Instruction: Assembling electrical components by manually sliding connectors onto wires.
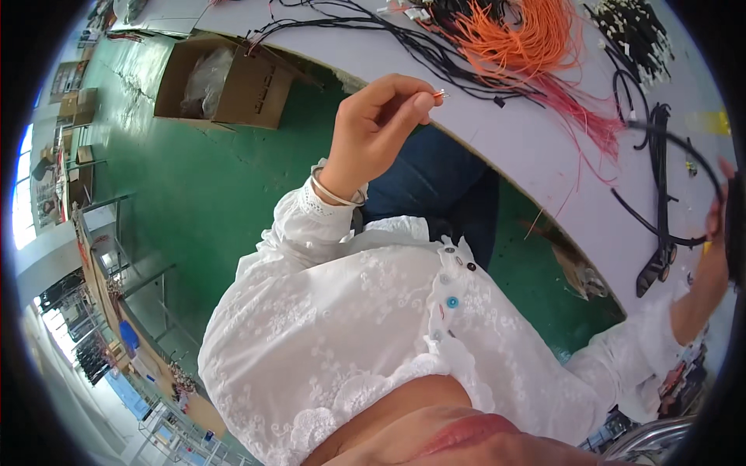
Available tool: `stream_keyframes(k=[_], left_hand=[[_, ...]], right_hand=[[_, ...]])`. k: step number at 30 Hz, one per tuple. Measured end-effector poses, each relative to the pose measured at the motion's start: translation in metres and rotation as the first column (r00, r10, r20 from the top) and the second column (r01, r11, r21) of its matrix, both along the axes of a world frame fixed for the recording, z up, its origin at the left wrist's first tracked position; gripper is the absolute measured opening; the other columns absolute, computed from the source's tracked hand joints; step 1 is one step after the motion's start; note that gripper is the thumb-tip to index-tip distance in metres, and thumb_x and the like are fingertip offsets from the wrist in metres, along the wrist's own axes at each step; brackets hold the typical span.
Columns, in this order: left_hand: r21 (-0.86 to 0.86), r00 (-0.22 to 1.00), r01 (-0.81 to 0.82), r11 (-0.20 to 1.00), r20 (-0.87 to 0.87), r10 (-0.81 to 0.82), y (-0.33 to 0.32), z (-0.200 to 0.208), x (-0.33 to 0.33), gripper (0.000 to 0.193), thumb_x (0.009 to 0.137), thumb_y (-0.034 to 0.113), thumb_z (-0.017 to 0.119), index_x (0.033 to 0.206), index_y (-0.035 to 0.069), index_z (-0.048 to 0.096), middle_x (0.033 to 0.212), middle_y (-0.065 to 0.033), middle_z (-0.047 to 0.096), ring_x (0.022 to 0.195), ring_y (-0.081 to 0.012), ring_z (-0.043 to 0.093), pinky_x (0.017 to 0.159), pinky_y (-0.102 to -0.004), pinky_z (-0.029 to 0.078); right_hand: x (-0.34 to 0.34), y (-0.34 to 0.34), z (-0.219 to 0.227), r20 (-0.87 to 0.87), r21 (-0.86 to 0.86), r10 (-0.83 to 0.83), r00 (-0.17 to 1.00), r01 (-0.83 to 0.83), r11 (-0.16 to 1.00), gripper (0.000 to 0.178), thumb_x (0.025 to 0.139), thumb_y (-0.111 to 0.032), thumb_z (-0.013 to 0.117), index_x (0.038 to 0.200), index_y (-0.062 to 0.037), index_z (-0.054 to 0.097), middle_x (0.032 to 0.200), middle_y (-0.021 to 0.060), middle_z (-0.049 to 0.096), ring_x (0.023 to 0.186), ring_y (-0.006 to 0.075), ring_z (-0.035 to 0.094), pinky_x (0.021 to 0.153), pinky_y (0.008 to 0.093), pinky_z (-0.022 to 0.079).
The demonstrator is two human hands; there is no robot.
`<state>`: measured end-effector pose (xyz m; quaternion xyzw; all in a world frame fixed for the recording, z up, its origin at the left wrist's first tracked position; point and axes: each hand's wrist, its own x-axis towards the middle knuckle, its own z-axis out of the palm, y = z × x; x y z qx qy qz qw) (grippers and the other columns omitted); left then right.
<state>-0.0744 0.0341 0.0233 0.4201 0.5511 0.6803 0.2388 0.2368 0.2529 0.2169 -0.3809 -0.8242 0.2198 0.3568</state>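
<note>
My left hand (pixel 369 132) is raised over the near edge of the table. Thumb and forefinger are pinched on a tiny silver piece (pixel 441 95) with orange at its base, which looks like a wire terminal. Far to the right, my right hand (pixel 711 225) reaches over the table beside a dark object (pixel 734 225) cut off by the picture's rim. Its fingers are smeared and partly hidden, so whether they grip anything is unclear. A black cable (pixel 684 147) curves close to that hand. Nearby lies a black strap-like piece (pixel 659 210).
Bundles of orange wires (pixel 521 39), pink wires (pixel 583 109) and black cables (pixel 373 35) cover the far part of the table (pixel 536 151). Black leads with white connectors (pixel 637 43) lie at the far right. A cardboard box (pixel 256 85) with clear plastic stands on the green floor.
</note>
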Motion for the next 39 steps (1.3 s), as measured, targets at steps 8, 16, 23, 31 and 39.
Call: stream_keyframes(k=[8,16,23,31,39], left_hand=[[-0.166,0.929,0.298,0.940,0.277,-0.246,-0.028,0.016,0.001,0.022,0.102,0.018,0.066,0.105,-0.003,0.071,0.097,-0.0040,0.073,0.078,-0.0060,0.057,0.069,-0.0208,0.048],[-0.083,0.944,0.330,0.940,0.012,-0.330,-0.035,0.015,0.021,0.015,0.100,0.010,0.067,0.103,-0.004,0.070,0.094,-0.0061,0.072,0.072,-0.0064,0.057,0.065,-0.0200,0.047],[-0.037,0.930,0.361,0.932,-0.066,-0.363,-0.035,0.023,0.035,0.011,0.100,0.005,0.065,0.103,-0.004,0.070,0.091,-0.0068,0.071,0.077,-0.0076,0.063,0.067,-0.0185,0.049],[0.021,0.917,0.399,0.917,-0.034,-0.398,-0.032,0.021,0.040,0.011,0.099,0.001,0.065,0.107,-0.006,0.069,0.096,-0.0080,0.072,0.082,-0.0079,0.065,0.073,-0.0189,0.052],[0.032,0.898,0.427,0.904,0.099,-0.428,-0.034,0.019,0.040,0.013,0.093,-0.005,0.070,0.105,-0.007,0.071,0.100,-0.0099,0.073,0.088,-0.0099,0.068,0.082,-0.0219,0.056]], right_hand=[[-0.041,-0.098,-0.057,0.317,-0.289,0.436,0.842,-0.352,0.890,0.022,0.098,-0.004,0.058,0.118,-0.0008,0.067,0.098,0.0066,0.068,0.079,0.0139,0.060,0.071,0.0249,0.046],[0.010,-0.153,-0.077,-0.062,-0.411,0.160,0.985,-0.171,0.895,0.033,0.099,-0.022,0.061,0.118,0.0046,0.066,0.096,0.0068,0.070,0.074,0.0087,0.058,0.068,0.0211,0.044],[0.006,-0.181,-0.108,-0.310,-0.665,-0.053,0.949,-0.177,0.725,0.041,0.103,-0.033,0.061,0.120,0.0040,0.064,0.074,-0.0036,0.047,0.060,0.0021,0.035,0.054,0.0216,0.026],[0.001,-0.186,-0.138,-0.399,-0.668,-0.087,0.913,-0.225,0.709,0.039,0.105,-0.030,0.058,0.121,0.0042,0.063,0.070,-0.0042,0.043,0.055,0.0023,0.033,0.049,0.0218,0.025],[-0.002,-0.182,-0.146,-0.449,-0.697,-0.047,0.892,-0.317,0.644,0.037,0.108,-0.026,0.049,0.127,0.0049,0.057,0.068,-0.0040,0.042,0.056,0.0022,0.031,0.049,0.0211,0.022]])
